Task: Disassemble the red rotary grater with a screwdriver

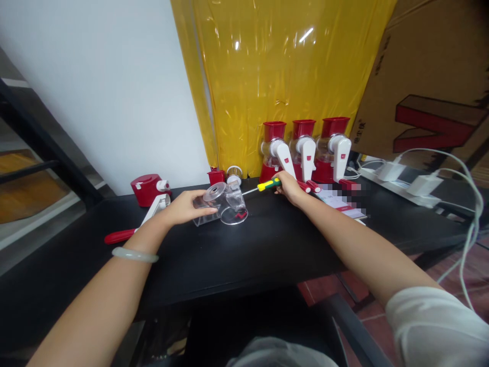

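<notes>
My left hand [187, 207] grips a clear plastic housing [234, 215] of a rotary grater, which lies on its side on the black table. A screwdriver [269, 184] with a yellow and green handle is in my closed right hand [289, 188]. Its metal shaft points left, and its tip is at the right side of the clear housing; whether it touches a screw cannot be made out. Left of my left hand stand a red grater base [145, 189] and a white crank handle [153, 211] with a red grip. Behind the housing are a red hopper [216, 177] and a metal grater drum [234, 174].
Several assembled red and white rotary graters [303, 148] stand in a row at the back right. A phone or printed sheet [340, 202] lies before them. A power strip [397, 186] with white cables sits at right, near a cardboard box [428, 76]. The black table [244, 265] ends close to me.
</notes>
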A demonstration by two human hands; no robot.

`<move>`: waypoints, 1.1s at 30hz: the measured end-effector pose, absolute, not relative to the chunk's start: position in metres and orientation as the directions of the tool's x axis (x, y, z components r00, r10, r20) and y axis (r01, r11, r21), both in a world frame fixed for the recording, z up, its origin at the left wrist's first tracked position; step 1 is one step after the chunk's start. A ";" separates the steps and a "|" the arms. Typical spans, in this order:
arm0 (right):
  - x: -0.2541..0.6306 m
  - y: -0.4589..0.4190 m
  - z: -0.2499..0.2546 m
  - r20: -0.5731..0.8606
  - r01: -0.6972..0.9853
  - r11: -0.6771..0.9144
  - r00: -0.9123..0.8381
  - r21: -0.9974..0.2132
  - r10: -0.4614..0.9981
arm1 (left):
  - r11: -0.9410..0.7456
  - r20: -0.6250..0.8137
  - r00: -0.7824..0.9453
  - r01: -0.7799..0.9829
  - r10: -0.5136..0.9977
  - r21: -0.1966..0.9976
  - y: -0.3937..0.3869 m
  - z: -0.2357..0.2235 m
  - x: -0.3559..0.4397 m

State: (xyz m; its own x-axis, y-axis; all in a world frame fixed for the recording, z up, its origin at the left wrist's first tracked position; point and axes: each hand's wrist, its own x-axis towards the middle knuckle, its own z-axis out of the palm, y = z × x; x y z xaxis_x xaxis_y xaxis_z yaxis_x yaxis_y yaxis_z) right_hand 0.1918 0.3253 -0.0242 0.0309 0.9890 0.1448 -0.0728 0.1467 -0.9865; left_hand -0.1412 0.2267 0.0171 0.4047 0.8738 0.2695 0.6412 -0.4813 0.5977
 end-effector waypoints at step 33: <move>0.197 0.323 -0.019 0.197 0.211 0.194 -0.010 -0.958 0.980 | -0.447 0.238 0.387 0.656 0.891 0.608 0.226 0.018 -0.140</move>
